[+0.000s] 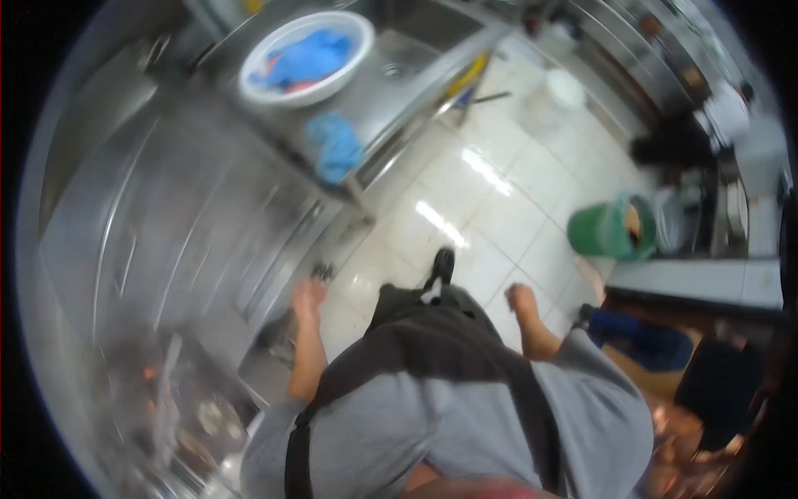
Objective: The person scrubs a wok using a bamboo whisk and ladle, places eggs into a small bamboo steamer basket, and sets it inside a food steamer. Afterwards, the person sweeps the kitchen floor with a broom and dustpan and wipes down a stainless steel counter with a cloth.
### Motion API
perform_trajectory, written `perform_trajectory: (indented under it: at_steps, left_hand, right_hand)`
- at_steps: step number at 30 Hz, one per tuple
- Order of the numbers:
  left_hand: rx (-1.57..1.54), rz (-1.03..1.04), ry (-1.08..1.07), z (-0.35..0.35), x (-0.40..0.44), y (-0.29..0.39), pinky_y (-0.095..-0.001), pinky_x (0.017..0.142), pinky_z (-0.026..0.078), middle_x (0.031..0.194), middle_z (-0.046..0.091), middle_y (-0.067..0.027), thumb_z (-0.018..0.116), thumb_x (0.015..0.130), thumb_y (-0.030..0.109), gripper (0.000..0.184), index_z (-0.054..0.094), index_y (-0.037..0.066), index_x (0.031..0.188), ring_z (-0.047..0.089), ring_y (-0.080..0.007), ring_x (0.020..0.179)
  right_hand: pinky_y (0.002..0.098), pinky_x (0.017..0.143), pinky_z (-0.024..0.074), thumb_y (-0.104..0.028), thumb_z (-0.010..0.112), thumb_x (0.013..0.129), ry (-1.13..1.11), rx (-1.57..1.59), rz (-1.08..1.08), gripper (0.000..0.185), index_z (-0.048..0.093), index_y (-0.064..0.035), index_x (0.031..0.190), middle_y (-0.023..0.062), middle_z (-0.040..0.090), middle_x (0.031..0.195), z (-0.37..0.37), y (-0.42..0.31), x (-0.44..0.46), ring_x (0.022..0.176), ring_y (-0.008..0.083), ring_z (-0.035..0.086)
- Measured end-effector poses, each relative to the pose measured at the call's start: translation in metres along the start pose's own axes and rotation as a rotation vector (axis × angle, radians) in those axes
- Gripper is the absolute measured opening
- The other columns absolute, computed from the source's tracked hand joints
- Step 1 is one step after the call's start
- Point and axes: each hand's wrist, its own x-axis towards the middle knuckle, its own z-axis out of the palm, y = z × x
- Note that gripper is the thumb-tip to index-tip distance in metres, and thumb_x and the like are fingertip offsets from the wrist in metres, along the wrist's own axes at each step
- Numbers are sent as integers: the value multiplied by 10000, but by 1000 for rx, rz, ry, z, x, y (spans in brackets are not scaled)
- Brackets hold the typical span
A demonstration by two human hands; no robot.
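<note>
My left hand hangs beside the steel counter and is smeared by motion. A small grey metallic clump shows right at its fingertips; I cannot tell whether the hand holds it. On the other side of my body, my right hand hangs over the tiled floor with its fingers curled in and nothing visible in them. Ahead on the left, a white basin containing blue and some red cloth rests on the steel sink unit. A light blue cloth lies at the sink's near edge.
A green bucket stands on the tiles at the right, with a white bucket farther off. A person is at the far right. Steel counters run along my left. A yellow-handled item leans by the sink.
</note>
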Motion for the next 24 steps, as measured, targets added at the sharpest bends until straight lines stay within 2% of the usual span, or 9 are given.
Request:
perform_trajectory:
  at_steps: [1, 2, 4, 7, 10, 13, 17, 22, 24]
  left_hand:
    - [283, -87, -127, 8, -16, -5, -293, 507, 481, 698, 603, -87, 534, 894, 224, 183, 560, 66, 807, 570, -178, 559]
    - [546, -22, -410, 4, -14, -26, -295, 484, 478, 671, 597, -87, 545, 863, 188, 157, 592, 40, 840, 574, -186, 535]
    - [943, 29, -533, 28, -40, -31, -305, 515, 498, 702, 613, -99, 551, 830, 143, 175, 615, 16, 932, 603, -192, 580]
    - [873, 217, -644, 40, -7, -68, -320, 550, 518, 743, 631, -116, 560, 812, 114, 224, 612, 3, 1000, 630, -204, 616]
    - [934, 87, -555, 103, -51, 8, -329, 580, 526, 788, 648, -121, 566, 801, 101, 228, 612, 10, 1006, 646, -212, 645]
    - [945, -15, -591, 130, -4, 8, -327, 556, 524, 789, 646, -111, 570, 800, 109, 260, 595, 19, 1043, 647, -209, 645]
    - [1021, 94, -490, 161, 29, 29, -307, 460, 493, 725, 622, -98, 533, 794, 100, 265, 589, 34, 1044, 627, -188, 591]
    - [1150, 37, -365, 196, 3, 45, -334, 412, 462, 675, 599, -100, 478, 799, 115, 207, 607, 28, 936, 610, -193, 560]
    - [1322, 58, -500, 203, -4, 37, -352, 390, 440, 671, 592, -107, 485, 789, 97, 158, 624, 39, 835, 600, -201, 544]
  right_hand:
    - [481, 703, 481, -242, 555, 779, -68, 80, 95, 249, 628, -5, 748, 212, 629, 805, -6, -22, -9, 799, 408, 598]
    - [482, 713, 478, -236, 549, 777, -70, 60, 49, 242, 631, -11, 741, 220, 624, 812, -10, -34, -14, 803, 406, 597]
    - [484, 728, 475, -215, 523, 777, -30, 10, -28, 235, 641, -17, 732, 235, 614, 819, -9, -50, -12, 804, 412, 592]
    - [438, 675, 493, -233, 527, 805, 52, 63, -54, 219, 664, -61, 792, 171, 635, 724, 2, -47, 8, 692, 353, 617]
    - [484, 726, 474, -215, 525, 777, 142, 229, 0, 223, 633, -26, 730, 224, 616, 795, -18, -46, 11, 794, 399, 592]
    - [483, 736, 471, -214, 533, 775, 161, 340, 81, 217, 637, -26, 748, 224, 619, 818, -22, -19, 20, 804, 397, 594]
    - [462, 780, 483, -220, 540, 774, 40, 234, 200, 236, 651, -13, 790, 208, 635, 861, -6, 38, 34, 842, 387, 603]
    - [454, 807, 483, -222, 537, 778, -34, 210, 342, 258, 651, 6, 818, 206, 642, 889, -6, 115, 33, 872, 378, 608]
    - [452, 810, 483, -225, 538, 780, -65, 246, 416, 261, 651, 4, 831, 207, 642, 895, -19, 138, 51, 875, 375, 609]
